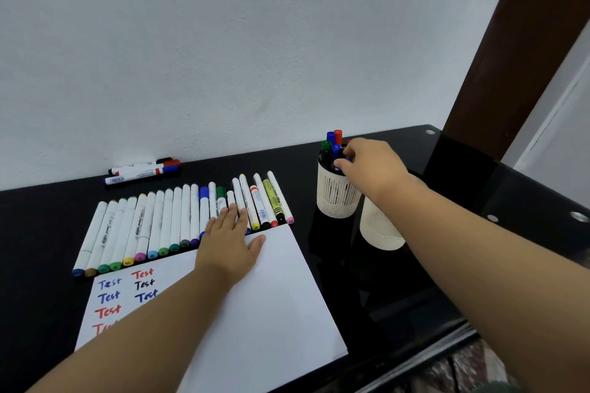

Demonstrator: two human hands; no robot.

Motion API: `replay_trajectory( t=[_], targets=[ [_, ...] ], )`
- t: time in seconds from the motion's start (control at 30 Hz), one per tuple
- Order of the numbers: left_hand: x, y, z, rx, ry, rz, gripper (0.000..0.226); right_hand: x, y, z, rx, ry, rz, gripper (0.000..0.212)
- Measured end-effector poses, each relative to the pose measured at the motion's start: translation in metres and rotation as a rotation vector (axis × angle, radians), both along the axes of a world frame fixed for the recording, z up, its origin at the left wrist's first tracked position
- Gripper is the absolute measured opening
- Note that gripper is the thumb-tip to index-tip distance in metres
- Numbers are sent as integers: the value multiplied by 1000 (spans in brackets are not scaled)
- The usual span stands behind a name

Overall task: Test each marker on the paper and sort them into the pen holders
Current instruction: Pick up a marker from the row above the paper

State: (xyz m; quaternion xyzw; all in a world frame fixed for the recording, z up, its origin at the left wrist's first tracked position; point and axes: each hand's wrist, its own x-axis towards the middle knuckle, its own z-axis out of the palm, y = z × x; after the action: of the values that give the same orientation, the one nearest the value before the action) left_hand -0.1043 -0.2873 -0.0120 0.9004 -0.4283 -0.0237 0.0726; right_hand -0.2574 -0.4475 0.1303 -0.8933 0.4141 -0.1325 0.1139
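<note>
Black table (48,233): markers (332,142) in holder (335,195)

The single head camera looks forward and down from above the black table (48,220), close to it (wide-angle, so edges bend), facing the white wall (223,41) behind the table.

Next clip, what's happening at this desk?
A person is sorting markers. The right hand pinches a blue-capped marker at the rim of the white slotted pen holder, which already holds several. The left hand rests flat on the row of white-barrelled markers above the white paper bearing "Test" scribbles.
</note>
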Motion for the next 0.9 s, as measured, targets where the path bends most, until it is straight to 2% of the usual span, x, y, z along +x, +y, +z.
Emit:
replay_trajectory(
  t=[0.23, 0.43, 0.57, 0.77, 0.9],
  targets=[
    [4, 12, 21, 23, 31, -39, 64, 4, 21, 8, -95, 72, 116, 27],
    [28, 41, 34, 57, 64, -53, 61, 41, 49, 7, -71, 200, 297, 27],
    [58, 66, 37, 28, 73, -19, 60, 82, 61, -3, -89, 236, 419, 27],
    [111, 97, 32, 85, 65, 74, 63, 162, 80, -22, -70, 314, 591, 23],
    [145, 117, 28, 127, 58, 100, 66, 223, 87, -44, -71, 300, 674, 20]
  ],
)
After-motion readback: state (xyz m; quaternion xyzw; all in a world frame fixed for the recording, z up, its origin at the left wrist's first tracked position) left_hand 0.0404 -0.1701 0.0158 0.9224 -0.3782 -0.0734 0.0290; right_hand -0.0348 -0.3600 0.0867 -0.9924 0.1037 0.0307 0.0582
